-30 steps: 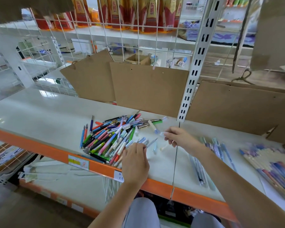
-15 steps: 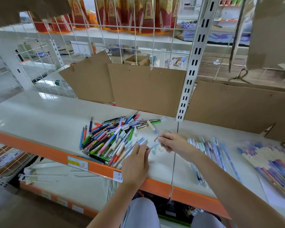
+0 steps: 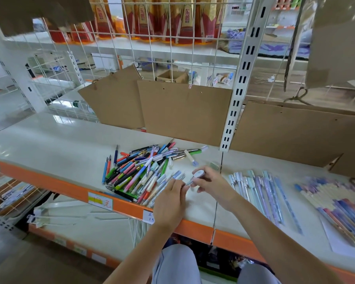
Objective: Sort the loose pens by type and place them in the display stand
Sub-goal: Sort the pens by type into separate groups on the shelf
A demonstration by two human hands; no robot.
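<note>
Right hand [image 3: 210, 184] has pulled back from the far edge of the pile toward the left hand, and now carries a pale capped pen with a white-and-lilac round end [image 3: 195, 176] lifted off the white shelf surface [image 3: 49, 140]; a second ago it was reaching out flat near the loose caps. Fingers of the right hand are curled and pinch that pen, barrel angled down-left. Left hand [image 3: 170, 203] has shifted slightly right, off the near edge of the pile; its fingers [image 3: 177, 184] meet the pen's lower tip, but whether they pinch it or just touch it I cannot tell, the palm faces away.

Mixed heap of loose coloured pens [image 3: 139, 171] stays where it was, left of both hands. Row of pastel blue and lilac pens laid side by side [image 3: 258, 191] lies just right of the right wrist, and a fanned batch of cream-and-purple pens [image 3: 336, 199] sits further right, well apart from the heap.

Judgement: one pen of the pastel type has been singled out and is likely being checked or capped before joining the pastel row. Sorting is partway, most of the heap untouched. No display stand can be made out for certain, so placing has not started.
</note>
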